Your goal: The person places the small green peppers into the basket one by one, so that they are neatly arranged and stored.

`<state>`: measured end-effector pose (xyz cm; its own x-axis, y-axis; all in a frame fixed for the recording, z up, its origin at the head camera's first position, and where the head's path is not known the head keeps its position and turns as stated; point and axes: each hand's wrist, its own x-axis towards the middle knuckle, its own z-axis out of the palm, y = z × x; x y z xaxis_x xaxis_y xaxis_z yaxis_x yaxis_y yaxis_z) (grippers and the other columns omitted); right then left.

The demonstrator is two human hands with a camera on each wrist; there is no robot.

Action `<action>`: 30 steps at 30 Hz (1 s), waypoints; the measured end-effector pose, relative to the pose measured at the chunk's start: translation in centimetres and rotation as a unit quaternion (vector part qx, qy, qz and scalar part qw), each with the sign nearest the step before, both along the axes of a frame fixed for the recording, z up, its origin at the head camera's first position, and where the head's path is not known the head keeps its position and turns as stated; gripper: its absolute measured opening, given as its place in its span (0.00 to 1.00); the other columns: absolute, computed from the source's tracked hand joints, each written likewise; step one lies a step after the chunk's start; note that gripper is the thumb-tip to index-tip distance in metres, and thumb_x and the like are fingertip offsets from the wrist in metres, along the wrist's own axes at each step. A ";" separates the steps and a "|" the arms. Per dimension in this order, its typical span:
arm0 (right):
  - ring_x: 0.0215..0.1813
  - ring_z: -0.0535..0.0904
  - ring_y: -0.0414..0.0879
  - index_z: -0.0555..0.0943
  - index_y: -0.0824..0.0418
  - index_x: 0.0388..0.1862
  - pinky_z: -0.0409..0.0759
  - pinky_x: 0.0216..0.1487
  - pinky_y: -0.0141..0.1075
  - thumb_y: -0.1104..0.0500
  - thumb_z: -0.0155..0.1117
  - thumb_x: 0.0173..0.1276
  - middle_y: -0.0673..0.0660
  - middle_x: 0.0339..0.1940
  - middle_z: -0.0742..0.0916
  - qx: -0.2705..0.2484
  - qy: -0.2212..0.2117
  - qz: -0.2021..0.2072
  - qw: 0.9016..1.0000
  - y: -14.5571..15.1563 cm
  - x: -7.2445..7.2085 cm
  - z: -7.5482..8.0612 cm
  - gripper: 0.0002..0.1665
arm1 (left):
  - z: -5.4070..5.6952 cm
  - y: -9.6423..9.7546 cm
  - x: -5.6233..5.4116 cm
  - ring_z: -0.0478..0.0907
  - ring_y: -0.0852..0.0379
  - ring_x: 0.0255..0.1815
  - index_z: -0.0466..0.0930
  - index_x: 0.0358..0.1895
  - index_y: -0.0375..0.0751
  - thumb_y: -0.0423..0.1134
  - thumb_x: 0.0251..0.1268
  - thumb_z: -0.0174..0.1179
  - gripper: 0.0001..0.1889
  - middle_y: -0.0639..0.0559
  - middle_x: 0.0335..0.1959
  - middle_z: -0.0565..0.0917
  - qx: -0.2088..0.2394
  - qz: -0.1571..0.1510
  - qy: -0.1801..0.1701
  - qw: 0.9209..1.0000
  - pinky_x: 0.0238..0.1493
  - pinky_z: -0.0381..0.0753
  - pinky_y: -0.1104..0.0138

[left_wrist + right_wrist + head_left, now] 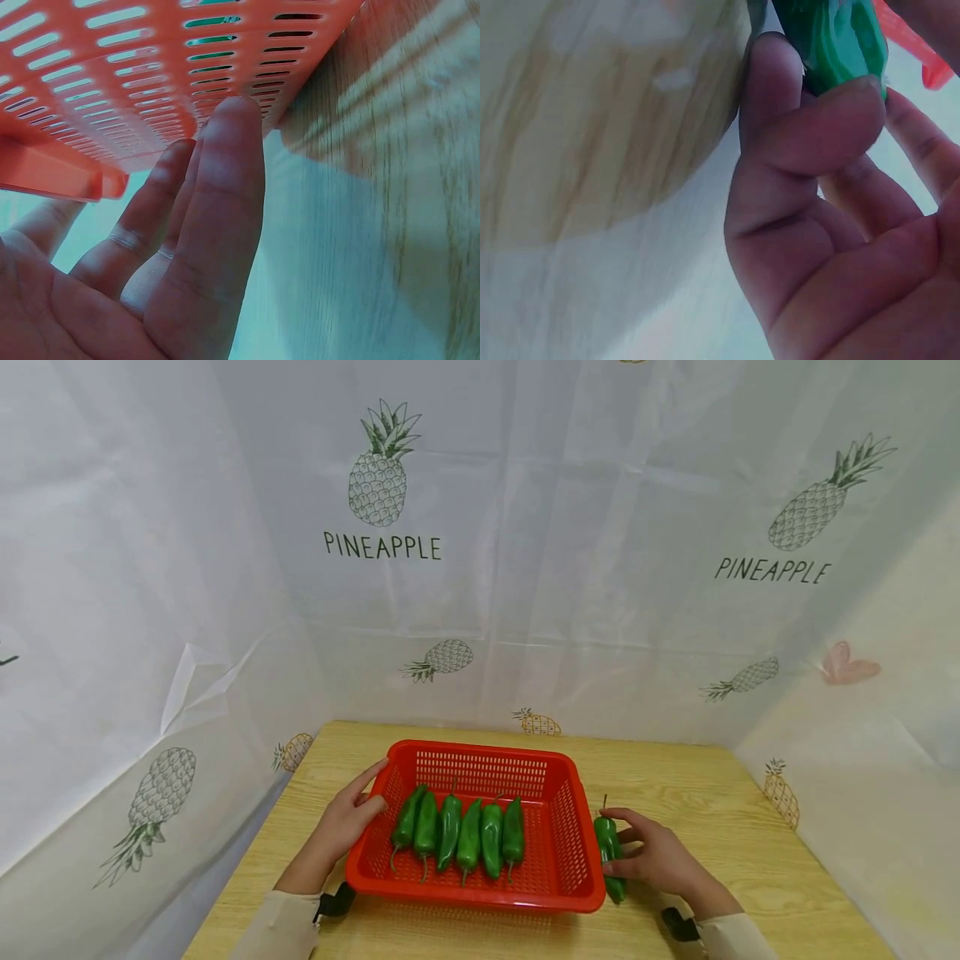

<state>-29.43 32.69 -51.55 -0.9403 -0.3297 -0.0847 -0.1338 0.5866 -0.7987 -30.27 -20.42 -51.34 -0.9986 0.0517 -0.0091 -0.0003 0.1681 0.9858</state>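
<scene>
A red plastic basket with slotted walls stands on the table, holding several long green peppers laid side by side, most with stems toward the near side. At its left side, my left hand holds the rim, thumb over the edge. Fingers lie against the outer slotted wall in the left wrist view. Just outside the basket's right wall, another green pepper lies lengthwise, stem pointing away. My right hand grips this pepper between thumb and fingers; the right wrist view shows only part of it.
The light wood-grain table extends around the basket. White sheeting printed with pineapples hangs behind the table and along both sides. Dark wrist mounts sit beside both wrists.
</scene>
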 end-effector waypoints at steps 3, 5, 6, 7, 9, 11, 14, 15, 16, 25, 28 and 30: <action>0.47 0.89 0.58 0.68 0.59 0.80 0.90 0.43 0.47 0.50 0.86 0.57 0.66 0.54 0.86 0.000 0.000 -0.020 1.000 0.3 0.2 0.1 0.56 | 0.0 0.0 0.0 0.89 0.42 0.35 0.65 0.82 0.66 0.33 0.73 0.58 0.37 0.35 0.43 0.87 0.003 0.000 0.000 1.000 0.34 0.91 0.52; 0.47 0.89 0.58 0.68 0.58 0.81 0.90 0.43 0.47 0.50 0.86 0.57 0.66 0.53 0.87 -0.001 0.000 -0.034 0.999 0.6 0.3 0.1 0.56 | 0.0 0.0 0.1 0.88 0.42 0.34 0.65 0.82 0.66 0.33 0.73 0.58 0.37 0.35 0.42 0.87 0.003 0.001 -0.001 1.000 0.34 0.91 0.52; 0.47 0.89 0.58 0.68 0.58 0.81 0.90 0.42 0.47 0.51 0.86 0.58 0.67 0.53 0.87 -0.006 -0.003 -0.042 0.999 0.7 0.3 0.2 0.55 | 0.0 0.0 0.1 0.88 0.42 0.34 0.65 0.82 0.66 0.33 0.73 0.58 0.37 0.35 0.42 0.87 0.003 0.001 -0.001 1.000 0.34 0.91 0.52; 0.46 0.89 0.57 0.68 0.58 0.81 0.89 0.42 0.46 0.51 0.85 0.58 0.67 0.53 0.87 -0.011 -0.005 -0.048 0.999 0.9 0.3 0.3 0.55 | 0.0 0.0 0.1 0.88 0.42 0.34 0.65 0.82 0.66 0.33 0.73 0.58 0.37 0.35 0.42 0.87 0.002 0.001 -0.002 1.000 0.34 0.91 0.52; 0.46 0.89 0.57 0.67 0.57 0.81 0.89 0.42 0.45 0.52 0.85 0.59 0.67 0.54 0.87 -0.026 -0.009 -0.056 0.998 1.1 0.3 0.6 0.55 | 0.0 0.0 0.1 0.88 0.42 0.34 0.65 0.82 0.66 0.33 0.73 0.57 0.37 0.35 0.41 0.87 0.002 0.001 -0.001 1.000 0.34 0.91 0.52; 0.48 0.89 0.56 0.66 0.57 0.82 0.89 0.43 0.45 0.53 0.84 0.60 0.68 0.54 0.87 -0.041 -0.010 -0.058 0.997 1.4 0.3 1.0 0.54 | 0.0 0.0 0.1 0.88 0.43 0.34 0.65 0.82 0.65 0.33 0.73 0.57 0.37 0.35 0.41 0.87 0.000 0.002 0.000 1.000 0.34 0.91 0.52; 0.51 0.88 0.56 0.65 0.57 0.82 0.88 0.44 0.46 0.53 0.83 0.62 0.68 0.56 0.86 -0.058 -0.016 -0.056 0.997 1.7 0.3 1.7 0.53 | 0.0 0.0 0.1 0.88 0.43 0.35 0.65 0.82 0.65 0.33 0.73 0.57 0.37 0.36 0.42 0.87 0.000 0.002 0.001 1.000 0.34 0.91 0.52; 0.52 0.87 0.56 0.65 0.57 0.82 0.88 0.44 0.47 0.53 0.82 0.63 0.68 0.56 0.86 -0.064 -0.020 -0.055 0.996 1.8 0.3 1.9 0.53 | 0.0 0.0 0.1 0.88 0.43 0.35 0.65 0.82 0.65 0.33 0.73 0.57 0.37 0.36 0.42 0.87 0.000 0.002 0.001 1.000 0.34 0.91 0.52; 0.52 0.87 0.56 0.64 0.56 0.83 0.88 0.43 0.48 0.53 0.81 0.64 0.68 0.57 0.86 -0.068 -0.025 -0.056 0.996 1.9 0.3 2.1 0.52 | 0.0 0.0 0.1 0.88 0.43 0.35 0.65 0.82 0.65 0.33 0.72 0.57 0.37 0.35 0.42 0.87 0.000 0.002 0.001 1.000 0.34 0.91 0.52; 0.48 0.87 0.56 0.63 0.50 0.85 0.81 0.35 0.48 0.53 0.78 0.68 0.67 0.59 0.86 -0.086 -0.029 -0.063 0.994 2.0 0.0 4.4 0.50 | 0.0 0.1 0.1 0.88 0.44 0.34 0.65 0.82 0.64 0.33 0.72 0.58 0.37 0.37 0.41 0.87 0.002 0.002 0.002 1.000 0.33 0.91 0.53; 0.49 0.88 0.56 0.64 0.48 0.84 0.81 0.36 0.48 0.53 0.78 0.68 0.66 0.59 0.86 -0.087 -0.015 -0.066 0.994 1.6 -0.2 5.3 0.50 | 0.0 0.1 0.0 0.88 0.44 0.34 0.65 0.82 0.64 0.33 0.72 0.58 0.37 0.37 0.43 0.87 0.003 0.004 0.001 1.000 0.34 0.91 0.52; 0.48 0.88 0.56 0.64 0.47 0.83 0.81 0.35 0.47 0.53 0.78 0.68 0.66 0.59 0.86 -0.087 -0.004 -0.065 0.994 1.1 -0.3 5.9 0.49 | 0.0 0.1 -0.1 0.88 0.44 0.35 0.65 0.82 0.64 0.33 0.72 0.58 0.37 0.37 0.46 0.87 0.003 0.006 0.000 1.000 0.34 0.91 0.52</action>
